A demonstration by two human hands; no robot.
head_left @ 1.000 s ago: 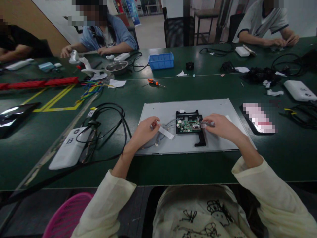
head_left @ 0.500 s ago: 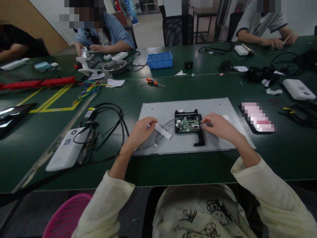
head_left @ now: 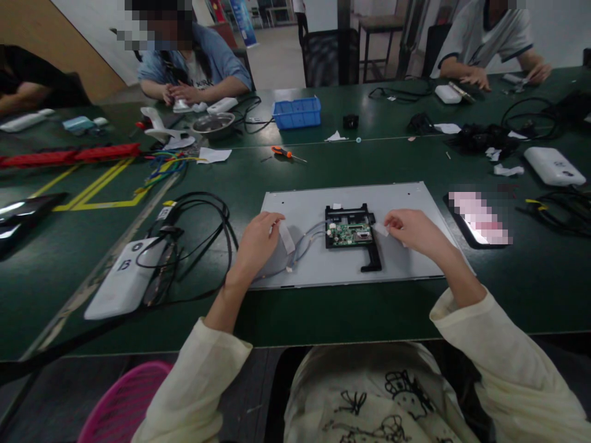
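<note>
A grey metal panel (head_left: 406, 200) lies flat on the dark green table (head_left: 323, 307) in front of me. A small green circuit board (head_left: 349, 232) sits in a black bracket (head_left: 369, 261) at its middle, with thin grey wires (head_left: 302, 243) running left. My left hand (head_left: 257, 245) rests on the panel's left part, fingers closed on a white strip (head_left: 286, 237). My right hand (head_left: 413, 231) lies just right of the board, pinching a small white piece (head_left: 381, 229).
A white device with coiled black cables (head_left: 194, 227) lies left of the panel, a phone (head_left: 478, 218) right of it. Farther back are an orange screwdriver (head_left: 284, 152), a blue bin (head_left: 298, 112), a metal bowl (head_left: 213, 125) and other people's hands. A pink basket (head_left: 120, 406) stands below the table edge.
My left hand drew the white strip back toward itself, so it now hangs shorter. My right hand shifted slightly right of the board. The person at the back left moved their hands.
</note>
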